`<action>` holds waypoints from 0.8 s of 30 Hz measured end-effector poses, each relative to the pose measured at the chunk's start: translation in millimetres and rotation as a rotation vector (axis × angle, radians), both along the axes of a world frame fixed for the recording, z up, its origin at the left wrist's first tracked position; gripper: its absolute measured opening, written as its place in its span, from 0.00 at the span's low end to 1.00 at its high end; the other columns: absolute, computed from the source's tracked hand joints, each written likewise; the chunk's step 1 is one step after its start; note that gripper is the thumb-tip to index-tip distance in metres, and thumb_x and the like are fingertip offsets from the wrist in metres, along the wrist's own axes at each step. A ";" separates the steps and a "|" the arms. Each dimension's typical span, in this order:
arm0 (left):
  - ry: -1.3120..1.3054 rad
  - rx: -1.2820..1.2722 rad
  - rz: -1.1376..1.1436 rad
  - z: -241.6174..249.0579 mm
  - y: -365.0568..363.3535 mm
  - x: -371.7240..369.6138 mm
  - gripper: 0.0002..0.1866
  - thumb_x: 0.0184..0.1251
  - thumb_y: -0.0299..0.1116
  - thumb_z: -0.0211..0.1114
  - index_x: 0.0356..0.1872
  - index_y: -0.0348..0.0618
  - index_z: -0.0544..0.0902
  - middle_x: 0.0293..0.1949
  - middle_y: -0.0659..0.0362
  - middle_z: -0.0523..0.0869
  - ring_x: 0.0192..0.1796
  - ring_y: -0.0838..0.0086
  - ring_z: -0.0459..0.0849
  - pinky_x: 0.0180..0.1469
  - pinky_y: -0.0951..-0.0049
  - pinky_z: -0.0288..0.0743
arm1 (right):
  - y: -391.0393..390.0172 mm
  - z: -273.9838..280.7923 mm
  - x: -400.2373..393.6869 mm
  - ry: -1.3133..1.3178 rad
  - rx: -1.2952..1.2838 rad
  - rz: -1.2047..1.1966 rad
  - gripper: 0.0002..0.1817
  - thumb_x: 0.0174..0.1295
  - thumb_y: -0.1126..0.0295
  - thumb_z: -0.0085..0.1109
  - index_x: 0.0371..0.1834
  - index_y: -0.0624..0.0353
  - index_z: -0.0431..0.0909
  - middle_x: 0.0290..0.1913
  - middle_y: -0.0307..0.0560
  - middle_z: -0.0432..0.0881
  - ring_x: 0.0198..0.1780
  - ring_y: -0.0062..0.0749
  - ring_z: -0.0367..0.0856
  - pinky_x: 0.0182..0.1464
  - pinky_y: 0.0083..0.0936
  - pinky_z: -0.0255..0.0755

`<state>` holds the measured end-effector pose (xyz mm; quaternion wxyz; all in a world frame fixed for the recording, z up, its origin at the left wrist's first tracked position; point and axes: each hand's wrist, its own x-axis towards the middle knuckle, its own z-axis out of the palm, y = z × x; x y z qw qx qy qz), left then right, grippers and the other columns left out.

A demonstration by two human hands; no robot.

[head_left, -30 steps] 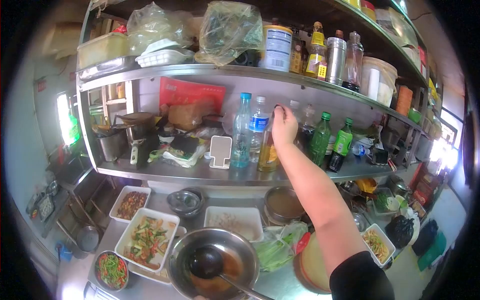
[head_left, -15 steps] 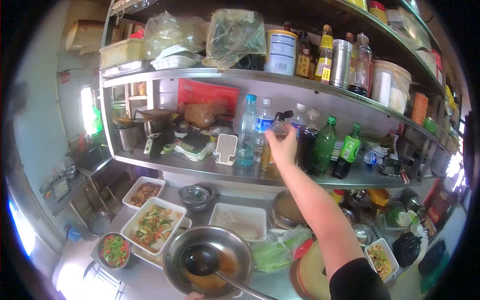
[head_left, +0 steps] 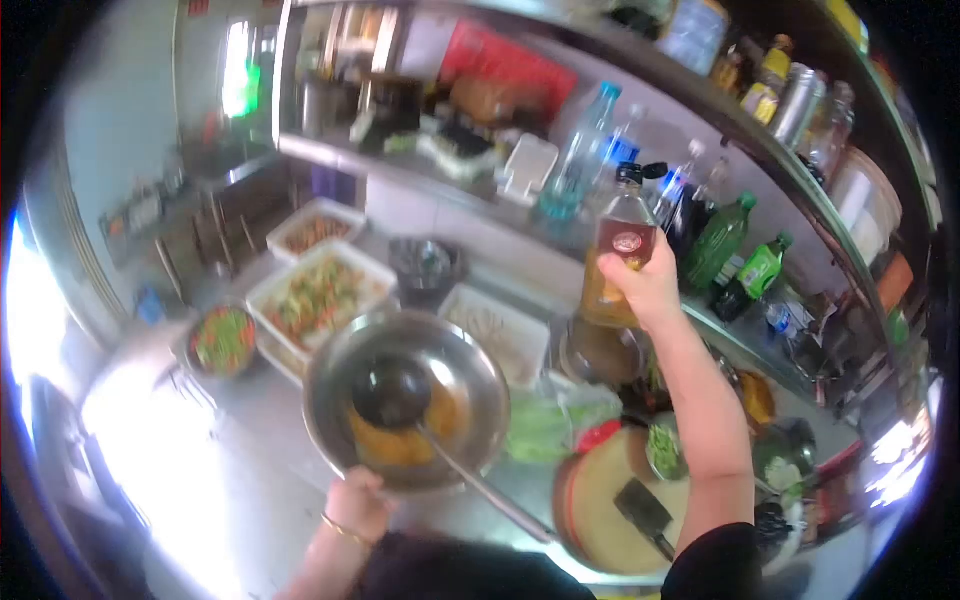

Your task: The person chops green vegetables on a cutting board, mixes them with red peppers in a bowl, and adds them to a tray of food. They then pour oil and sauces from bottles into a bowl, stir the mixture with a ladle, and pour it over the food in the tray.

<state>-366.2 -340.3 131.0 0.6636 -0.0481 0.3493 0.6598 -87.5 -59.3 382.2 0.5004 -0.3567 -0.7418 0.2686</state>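
Observation:
My right hand (head_left: pixel 650 278) is wrapped around a bottle of amber liquid (head_left: pixel 618 250) with a black flip cap standing open. The bottle is upright, in front of the shelf edge. With my left hand (head_left: pixel 362 503), fingers closed on the near rim, I hold a large steel bowl (head_left: pixel 485 370). A black-looking ladle (head_left: pixel 392 392) rests in the bowl, over a shallow pool of brownish liquid (head_left: pixel 405 445). Its metal handle sticks out over the near right rim.
White trays of cut food (head_left: pixel 325 300) and a bowl of green and red strips (head_left: pixel 222 340) sit at left. A cleaver (head_left: pixel 643 515) lies on the round chopping board (head_left: pixel 590 500) at right. Several bottles, including a green one (head_left: pixel 722 235), line the shelf.
The bottle has come off the shelf toward me in my right hand. My view has tilted and shifted, and my left hand and the cleaver now show. The picture is blurred.

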 end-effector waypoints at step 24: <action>0.040 0.140 -0.056 20.8 23.6 5.5 0.24 0.52 0.16 0.50 0.54 0.33 0.75 0.42 0.52 0.84 0.34 0.64 0.84 0.27 0.68 0.73 | -133.4 -29.4 14.7 -1.245 -0.219 -0.043 0.37 0.45 0.51 0.72 0.57 0.57 0.72 0.34 0.56 0.84 0.39 0.54 0.84 0.42 0.45 0.76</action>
